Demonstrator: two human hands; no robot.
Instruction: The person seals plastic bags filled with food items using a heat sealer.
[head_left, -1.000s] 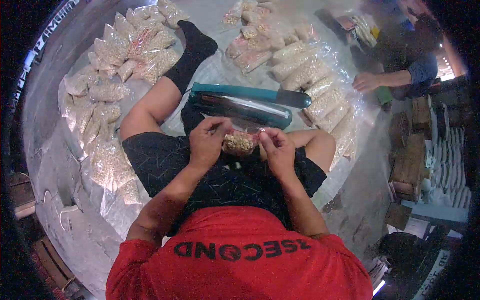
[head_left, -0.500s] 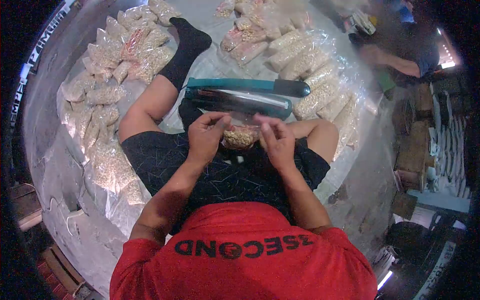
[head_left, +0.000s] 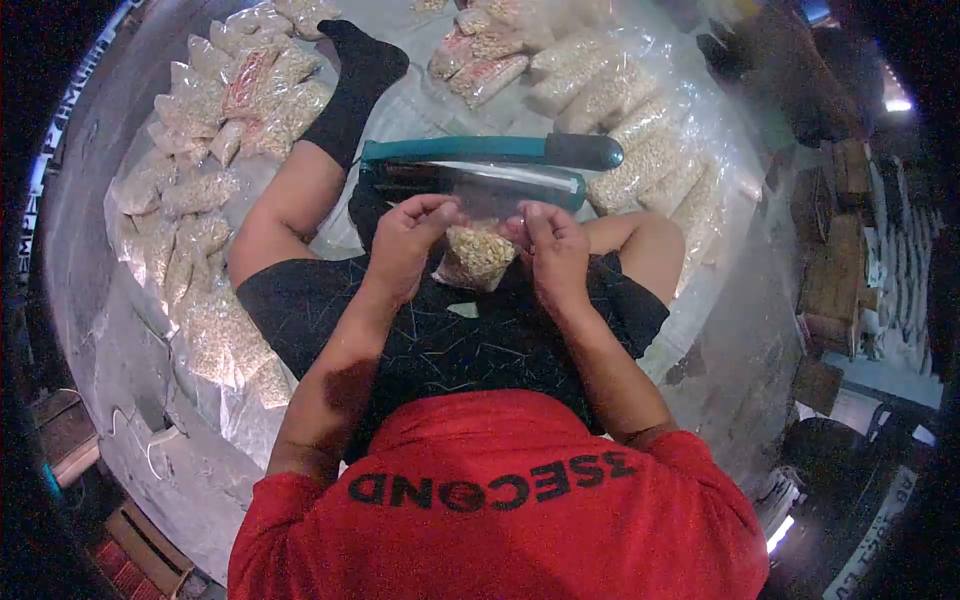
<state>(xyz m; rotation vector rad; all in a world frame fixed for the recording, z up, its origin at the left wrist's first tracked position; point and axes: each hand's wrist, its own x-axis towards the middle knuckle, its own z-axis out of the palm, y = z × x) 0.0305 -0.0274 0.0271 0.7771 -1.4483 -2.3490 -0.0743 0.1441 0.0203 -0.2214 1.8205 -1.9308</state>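
A clear plastic bag, its lower part filled with pale, small pieces that I cannot name, hangs between my hands above my lap. My left hand pinches one upper corner of it between thumb and fingers. On the other side, my right hand pinches the opposite upper corner. The bag's transparent top stretches between the two hands and overlaps the near edge of a teal impulse sealer. That sealer lies just beyond my hands, its black-ended lever raised above the base.
Filled clear bags lie heaped on the left, and more filled bags spread to the right of the sealer. My black-socked foot extends between the heaps. Wooden boxes stand at the far right.
The bag's filled part now shows more fully, hanging lower and facing me. Both hands keep their pinch. At the upper right, the other person's arm has moved out of clear sight.
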